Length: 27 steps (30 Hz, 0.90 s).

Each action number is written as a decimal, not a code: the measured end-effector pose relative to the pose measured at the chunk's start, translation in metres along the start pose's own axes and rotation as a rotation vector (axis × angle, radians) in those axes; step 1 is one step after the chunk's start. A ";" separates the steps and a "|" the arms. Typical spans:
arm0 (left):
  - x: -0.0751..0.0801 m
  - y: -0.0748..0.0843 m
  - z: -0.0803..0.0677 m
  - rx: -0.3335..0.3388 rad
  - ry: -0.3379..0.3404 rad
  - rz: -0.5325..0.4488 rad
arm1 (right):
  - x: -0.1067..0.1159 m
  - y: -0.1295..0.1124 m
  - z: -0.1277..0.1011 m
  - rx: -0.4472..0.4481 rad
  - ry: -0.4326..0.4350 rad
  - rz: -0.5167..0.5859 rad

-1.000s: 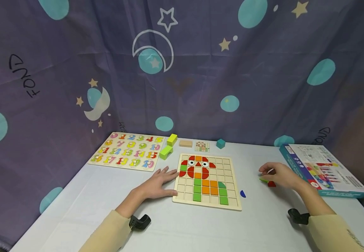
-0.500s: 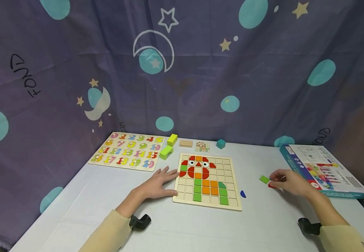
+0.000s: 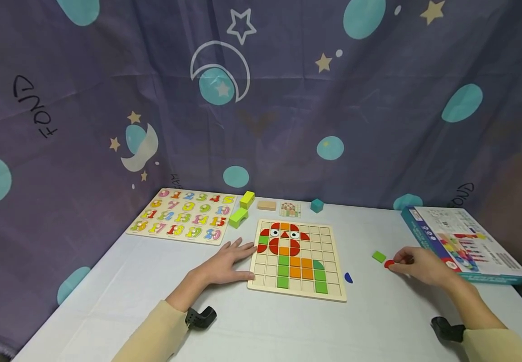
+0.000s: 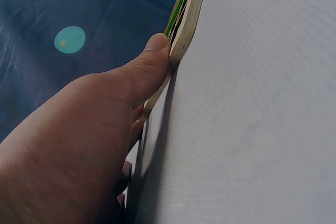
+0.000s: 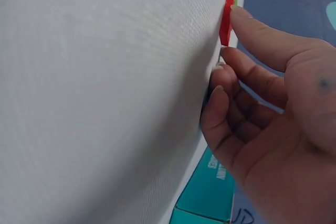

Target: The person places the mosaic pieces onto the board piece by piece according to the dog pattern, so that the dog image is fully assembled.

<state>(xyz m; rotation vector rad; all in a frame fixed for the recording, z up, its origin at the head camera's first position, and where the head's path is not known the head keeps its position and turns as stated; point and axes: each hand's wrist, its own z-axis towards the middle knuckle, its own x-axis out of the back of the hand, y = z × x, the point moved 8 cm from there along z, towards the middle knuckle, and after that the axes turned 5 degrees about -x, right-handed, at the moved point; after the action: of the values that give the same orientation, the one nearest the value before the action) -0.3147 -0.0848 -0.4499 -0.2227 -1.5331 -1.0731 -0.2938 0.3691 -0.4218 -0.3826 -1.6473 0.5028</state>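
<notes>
Wooden and full of bright numbers, the number board (image 3: 183, 217) lay far to the left on the white table (image 3: 129, 281). Just to its right sat two green blocks (image 3: 241, 208), then a plain wood block (image 3: 267, 205), a small picture card (image 3: 290, 209) and a teal block (image 3: 317, 205), all in a row near the purple star cloth (image 3: 261, 100). In front of them lay the puzzle board (image 3: 298, 259), with red, orange and green tiles making a bird shape. The left hand (image 3: 224, 264) lay flat on the table with its fingers straight, and its thumb (image 4: 142, 72) pressed against the left edge of the puzzle board. It held nothing. Just right of the board lay a small blue piece (image 3: 348, 278). Further right, a green tile (image 3: 379, 257) lay alone on the table. Right beside it was the red piece (image 3: 389, 263), still touching the table. The right hand (image 3: 421, 266) pinched the red piece between its thumb and a finger, and its other fingers were curled under. Past that hand, at the right edge of the table, lay the teal toy box (image 3: 461, 244).
</notes>
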 end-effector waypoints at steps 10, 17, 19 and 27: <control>-0.001 -0.002 0.000 0.010 -0.004 -0.003 | -0.001 -0.003 0.012 -0.009 -0.010 0.011; 0.000 0.000 0.000 0.008 -0.009 -0.002 | -0.007 -0.010 0.023 -0.012 -0.022 0.014; 0.000 0.000 0.000 0.007 -0.007 -0.001 | -0.009 -0.012 0.026 -0.010 -0.028 0.008; -0.001 -0.003 0.000 0.015 -0.005 0.009 | -0.013 -0.029 0.033 0.051 -0.036 0.002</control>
<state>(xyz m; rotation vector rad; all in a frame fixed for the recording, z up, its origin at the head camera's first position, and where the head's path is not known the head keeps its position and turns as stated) -0.3166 -0.0855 -0.4523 -0.2222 -1.5428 -1.0545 -0.3233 0.3343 -0.4210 -0.3393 -1.6654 0.5550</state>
